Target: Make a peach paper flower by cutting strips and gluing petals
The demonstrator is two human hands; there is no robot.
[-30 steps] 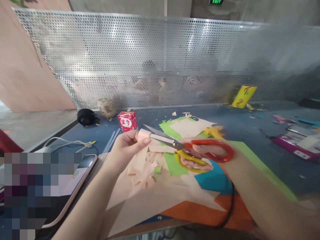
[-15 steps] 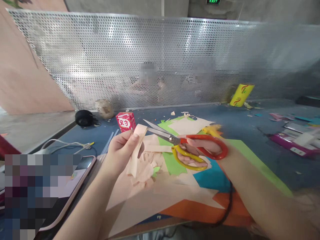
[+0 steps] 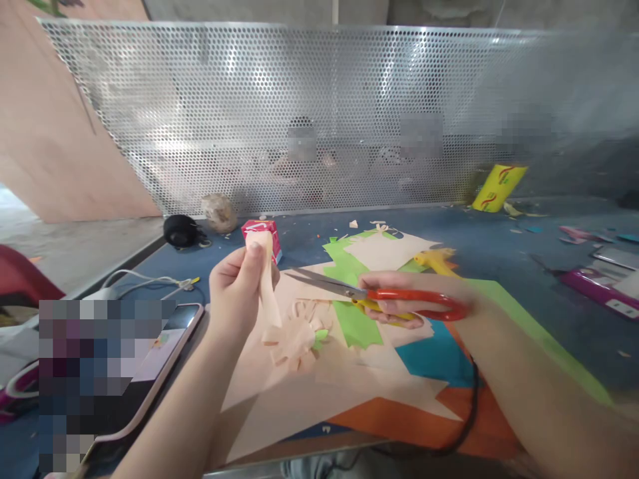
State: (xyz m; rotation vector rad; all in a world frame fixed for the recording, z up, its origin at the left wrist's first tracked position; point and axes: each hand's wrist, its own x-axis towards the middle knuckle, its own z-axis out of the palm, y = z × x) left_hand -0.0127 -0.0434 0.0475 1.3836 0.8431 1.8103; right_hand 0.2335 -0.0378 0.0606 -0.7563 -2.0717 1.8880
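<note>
My left hand (image 3: 238, 287) pinches a peach paper strip (image 3: 268, 293) and holds it upright above the table. The strip's lower end hangs over a fringed peach paper cutout (image 3: 296, 338). My right hand (image 3: 399, 303) grips scissors with red and yellow handles (image 3: 369, 296). Their blades are closed and point left toward the strip, a little apart from it. Underneath lie overlapping sheets of coloured paper: peach (image 3: 299, 392), green (image 3: 352, 319), blue (image 3: 432, 356) and orange (image 3: 399, 422).
A phone (image 3: 150, 362) lies at the left beside a white cable (image 3: 134, 283). A red carton (image 3: 264, 234), a black round object (image 3: 180, 231) and a yellow pack (image 3: 499, 188) stand by the perforated metal screen (image 3: 319, 113). Purple items (image 3: 596, 289) lie at the right.
The scissors' blades have shut and dropped lower, away from the strip. My left hand has turned the strip upright and lifted it slightly.
</note>
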